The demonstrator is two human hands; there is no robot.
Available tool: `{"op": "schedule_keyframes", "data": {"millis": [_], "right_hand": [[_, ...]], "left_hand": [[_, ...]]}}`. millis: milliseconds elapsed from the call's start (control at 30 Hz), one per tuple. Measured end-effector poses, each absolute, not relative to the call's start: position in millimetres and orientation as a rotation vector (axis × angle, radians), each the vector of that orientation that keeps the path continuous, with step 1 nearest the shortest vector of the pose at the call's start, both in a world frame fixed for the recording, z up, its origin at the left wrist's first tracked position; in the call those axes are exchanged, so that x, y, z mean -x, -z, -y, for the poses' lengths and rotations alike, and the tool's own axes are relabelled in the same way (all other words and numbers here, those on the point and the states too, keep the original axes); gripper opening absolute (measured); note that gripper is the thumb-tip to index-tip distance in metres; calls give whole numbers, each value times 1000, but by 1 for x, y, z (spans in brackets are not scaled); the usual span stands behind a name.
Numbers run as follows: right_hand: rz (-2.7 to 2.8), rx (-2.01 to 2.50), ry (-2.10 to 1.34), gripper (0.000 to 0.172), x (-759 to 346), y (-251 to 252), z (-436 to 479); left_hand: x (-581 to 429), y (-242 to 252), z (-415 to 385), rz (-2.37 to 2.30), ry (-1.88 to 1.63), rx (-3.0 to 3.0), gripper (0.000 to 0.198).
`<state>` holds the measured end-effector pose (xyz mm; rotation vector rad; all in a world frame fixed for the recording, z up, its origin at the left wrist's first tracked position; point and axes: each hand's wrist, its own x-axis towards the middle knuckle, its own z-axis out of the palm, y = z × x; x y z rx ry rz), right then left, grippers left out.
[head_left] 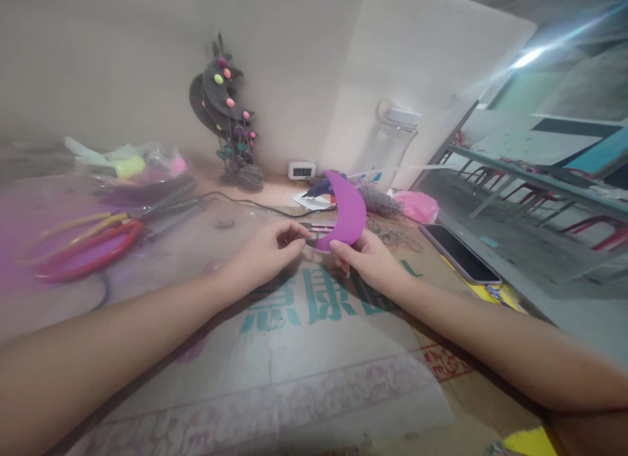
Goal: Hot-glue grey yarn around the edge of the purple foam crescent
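Observation:
My right hand (369, 260) pinches the lower end of a purple crescent-shaped foam piece (347, 210), which stands up from the fingers and curves back toward the wall. My left hand (267, 252) is closed at the same lower tip, thumb and forefinger pressed together against it. What else the left fingers hold, if anything, is too small to make out. Both hands hover just above a flattened cardboard sheet (304, 338) with green printed characters.
Red and yellow-handled scissors (91, 243) lie at the left. A dark crescent ornament with coloured beads (226, 116) stands by the wall. A glue gun (321, 188), a small digital clock (301, 171), a clear jar (392, 142), a pink bag (417, 206) and a phone (458, 253) sit behind and right.

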<state>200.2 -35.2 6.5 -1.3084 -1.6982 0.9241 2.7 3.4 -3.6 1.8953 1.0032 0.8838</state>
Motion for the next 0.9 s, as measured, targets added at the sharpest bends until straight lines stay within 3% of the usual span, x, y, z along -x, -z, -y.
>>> {"op": "schedule_keyframes", "data": {"millis": [900], "right_hand": [[1724,1312,-915,33,-201,-5,34]], "left_hand": [[-2,5,-5,-996,-919,-1941,20]]}}
